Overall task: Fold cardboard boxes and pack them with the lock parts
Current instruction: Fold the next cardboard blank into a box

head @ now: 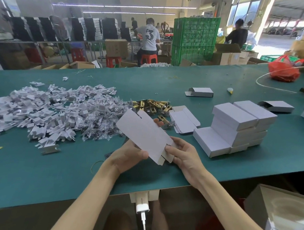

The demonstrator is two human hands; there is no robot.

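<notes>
I hold a flat white cardboard box blank point(143, 133) tilted above the green table point(56, 171). My left hand point(128, 156) grips its lower left edge, thumb on top and fingertips showing past the far side. My right hand point(182, 155) pinches the small flaps at its near end. Brass lock parts point(155, 105) lie in a heap just beyond the blank. A short stack of flat blanks point(183, 121) lies to their right. Closed white boxes point(238, 126) are stacked further right.
A wide pile of white card inserts and small plastic bags point(56, 113) covers the table's left. Two half-folded boxes point(200, 92) point(276, 106) lie further back, a red plastic bag point(284, 70) at far right. Seated workers, green crates point(195, 41) and cartons stand behind.
</notes>
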